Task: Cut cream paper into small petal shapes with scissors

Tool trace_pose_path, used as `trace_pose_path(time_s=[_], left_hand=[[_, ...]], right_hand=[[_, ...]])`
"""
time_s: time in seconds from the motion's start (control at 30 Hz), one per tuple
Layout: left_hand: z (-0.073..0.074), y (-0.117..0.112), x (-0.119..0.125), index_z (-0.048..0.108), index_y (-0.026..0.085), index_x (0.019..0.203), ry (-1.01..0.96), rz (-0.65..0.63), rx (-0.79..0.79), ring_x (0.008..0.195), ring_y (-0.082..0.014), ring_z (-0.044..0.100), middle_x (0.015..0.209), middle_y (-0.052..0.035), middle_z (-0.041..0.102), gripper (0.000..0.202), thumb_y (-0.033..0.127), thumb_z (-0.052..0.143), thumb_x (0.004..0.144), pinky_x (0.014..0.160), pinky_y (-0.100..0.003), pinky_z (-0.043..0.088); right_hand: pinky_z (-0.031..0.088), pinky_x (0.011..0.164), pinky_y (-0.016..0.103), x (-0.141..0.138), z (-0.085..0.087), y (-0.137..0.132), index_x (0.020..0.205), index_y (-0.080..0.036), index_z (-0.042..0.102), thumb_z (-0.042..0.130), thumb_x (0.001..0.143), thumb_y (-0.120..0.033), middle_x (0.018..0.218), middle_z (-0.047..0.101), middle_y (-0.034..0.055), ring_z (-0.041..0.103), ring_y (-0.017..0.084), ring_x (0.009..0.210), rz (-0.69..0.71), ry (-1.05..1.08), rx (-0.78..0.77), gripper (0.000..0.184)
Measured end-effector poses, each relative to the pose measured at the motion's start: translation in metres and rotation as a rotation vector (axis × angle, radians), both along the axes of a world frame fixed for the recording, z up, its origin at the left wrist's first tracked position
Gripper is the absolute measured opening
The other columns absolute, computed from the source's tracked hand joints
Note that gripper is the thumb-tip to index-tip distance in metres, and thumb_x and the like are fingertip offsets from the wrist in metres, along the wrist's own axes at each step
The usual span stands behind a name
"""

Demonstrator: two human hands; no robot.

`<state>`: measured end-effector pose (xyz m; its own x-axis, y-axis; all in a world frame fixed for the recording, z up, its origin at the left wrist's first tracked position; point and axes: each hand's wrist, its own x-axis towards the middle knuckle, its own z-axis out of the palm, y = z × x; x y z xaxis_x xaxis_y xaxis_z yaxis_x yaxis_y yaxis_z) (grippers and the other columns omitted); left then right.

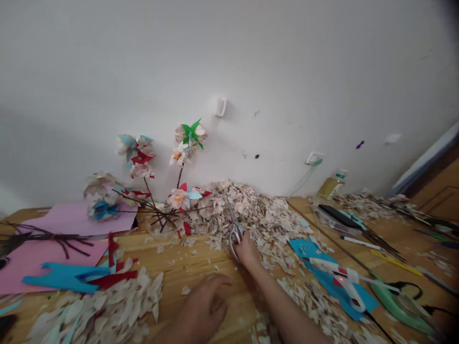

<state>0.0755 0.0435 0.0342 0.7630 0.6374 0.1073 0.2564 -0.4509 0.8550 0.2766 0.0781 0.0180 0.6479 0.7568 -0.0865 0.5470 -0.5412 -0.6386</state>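
**At the near edge of the wooden table (186, 258), the right hand (247, 251) grips scissors (234, 234) by a heap of paper petals (258, 224)**

Along the bottom of the frame, left of centre, the left hand (204, 308) rests on the bare wood, its fingers loosely curved and pinching nothing. Just to its left lies a mound of larger pale paper leaves (96, 306). At centre, the right hand is pressed closed around the steel-looped scissors, which stand at the near foot of the heap with their blades pointing up and away; whether the blades are parted is too blurred to tell. To the right, a hot glue gun (344, 286) with a red light lies on a blue paper sheet (322, 267). At left sit a pink paper sheet (39, 267), blue cutouts (60, 277), and dark twigs (36, 236). Farther back, paper blossoms on twig branches (143, 162) stand against the white wall (251, 71), below and left of a wall socket (314, 158). Upper right of the table, a bottle (332, 184) stands beside more scattered petals (366, 203).
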Motion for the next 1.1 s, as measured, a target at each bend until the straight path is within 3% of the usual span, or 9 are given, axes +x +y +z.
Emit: trace_pose_path(time_s=[0.13,0.27,0.4,0.57,0.63,0.7,0.87,1.0,1.1], left_hand=[[-0.005,0.014,-0.007,0.065,0.023,0.085,-0.283,0.242,-0.236,0.093,-0.0225,0.061,0.092,-0.005,0.069,0.017,0.022,0.057,0.069,0.09,-0.038,0.042],[-0.011,0.022,-0.001,0.06,0.02,0.076,-0.439,0.305,-0.4,0.077,-0.019,0.062,0.076,-0.0035,0.066,0.018,0.036,0.062,0.069,0.078,-0.034,0.048],[-0.012,0.02,0.002,0.058,0.018,0.081,-0.511,0.305,-0.515,0.073,-0.0175,0.063,0.077,-0.0037,0.065,0.038,0.049,0.068,0.062,0.068,-0.031,0.05],[0.001,0.012,-0.01,0.056,0.019,0.081,-0.568,0.368,-0.514,0.06,-0.014,0.059,0.064,0.0013,0.062,0.035,0.043,0.072,0.06,0.059,-0.026,0.048],[0.009,0.006,-0.019,0.058,0.021,0.082,-0.552,0.421,-0.337,0.064,-0.0149,0.06,0.068,0.0002,0.064,0.022,0.034,0.069,0.068,0.06,-0.027,0.047],[0.016,-0.003,-0.03,0.062,0.023,0.079,-0.47,0.392,0.017,0.069,-0.0163,0.062,0.073,-0.0024,0.068,0.005,0.026,0.061,0.076,0.065,-0.028,0.048],[0.013,-0.025,-0.048,0.065,0.026,0.096,-0.389,0.126,0.687,0.084,-0.0205,0.066,0.084,-0.007,0.074,0.025,0.021,0.042,0.088,0.074,-0.033,0.049],[0.01,-0.03,-0.051,0.064,0.015,0.1,-0.434,-0.003,1.109,0.081,-0.0171,0.066,0.084,-0.0075,0.075,0.026,0.012,0.041,0.088,0.071,-0.027,0.05],[0.011,-0.033,-0.052,0.063,0.01,0.095,-0.396,-0.074,1.179,0.079,-0.0169,0.066,0.084,-0.0086,0.075,0.025,0.01,0.04,0.088,0.069,-0.026,0.052]], right_hand=[[0.051,0.058,0.028,-0.001,0.008,-0.019,0.094,-0.014,0.058,0.054,0.088,-0.03,0.085,0.062,0.0004,0.06,0.012,0.066,0.1,0.291,0.121,0.017],[0.028,0.034,0.017,-0.015,0.022,-0.051,0.084,-0.018,0.053,0.068,0.07,-0.033,0.066,0.057,-0.007,0.035,0.003,0.034,0.2,0.569,0.215,0.025],[0.026,0.032,0.018,-0.036,0.042,-0.069,0.078,-0.02,0.054,0.073,0.049,-0.033,0.064,0.063,-0.0047,0.037,0.005,0.034,0.3,0.743,0.259,0.037],[0.025,0.032,0.017,-0.055,0.052,-0.072,0.077,-0.02,0.054,0.076,0.046,-0.026,0.066,0.066,-0.0033,0.044,0.007,0.039,0.355,0.806,0.288,0.039],[0.024,0.033,0.017,-0.06,0.051,-0.073,0.079,-0.02,0.053,0.077,0.047,-0.026,0.071,0.066,-0.0035,0.042,0.006,0.038,0.339,0.798,0.317,0.04],[0.022,0.032,0.018,-0.066,0.05,-0.077,0.079,-0.022,0.052,0.076,0.052,-0.03,0.07,0.065,-0.0053,0.036,0.004,0.033,0.304,0.796,0.342,0.036],[0.014,0.03,0.018,-0.078,0.055,-0.1,0.074,-0.02,0.055,0.061,0.068,-0.05,0.053,0.052,-0.0073,0.022,0.002,0.029,0.297,0.889,0.31,0.031],[0.023,0.032,0.017,-0.081,0.05,-0.11,0.07,-0.02,0.052,0.078,0.046,-0.038,0.058,0.055,-0.0072,0.037,0.004,0.035,0.287,0.866,0.331,0.039],[0.038,0.044,0.02,-0.079,0.043,-0.11,0.071,-0.022,0.05,0.077,0.048,-0.029,0.058,0.057,-0.0072,0.051,0.01,0.048,0.254,0.803,0.393,0.036]])
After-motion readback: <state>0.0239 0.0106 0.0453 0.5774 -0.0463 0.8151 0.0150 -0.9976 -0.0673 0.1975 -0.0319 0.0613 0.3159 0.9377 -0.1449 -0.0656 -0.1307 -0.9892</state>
